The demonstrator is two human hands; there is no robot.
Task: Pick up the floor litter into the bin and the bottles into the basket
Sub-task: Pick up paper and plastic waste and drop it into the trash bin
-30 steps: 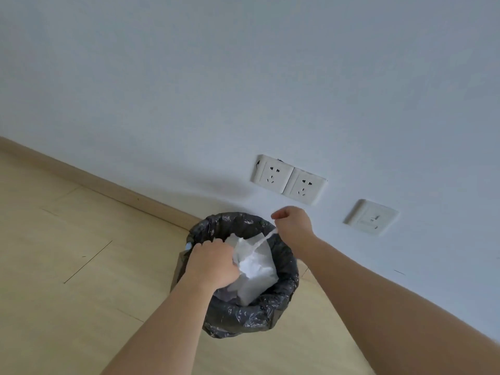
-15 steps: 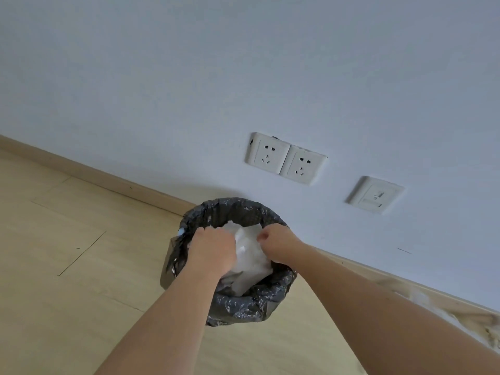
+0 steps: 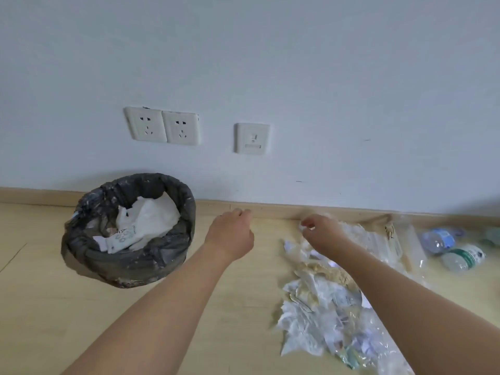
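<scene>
A round bin [image 3: 173, 255] lined with a black bag stands on the floor by the wall at left, with white crumpled paper [image 3: 151, 217] inside. My left hand [image 3: 232, 234] hovers just right of the bin, fingers loosely curled, holding nothing. My right hand [image 3: 322, 234] is over the top of a litter pile [image 3: 319, 307] of crumpled paper and clear plastic wrap, fingers curved downward and empty. Clear plastic bottles [image 3: 462, 255] lie at the far right near the wall. No basket is in view.
Wooden floor [image 3: 54, 307] meets a wooden skirting board [image 3: 270, 209] under a pale wall. Two sockets [image 3: 162, 125] and a switch plate [image 3: 251, 138] sit on the wall above the bin. A clear plastic package [image 3: 400, 242] lies beside the bottles.
Both hands have left the bin and moved right; the white paper stays inside it. The view has swung right, bringing the litter pile and bottles into sight.
</scene>
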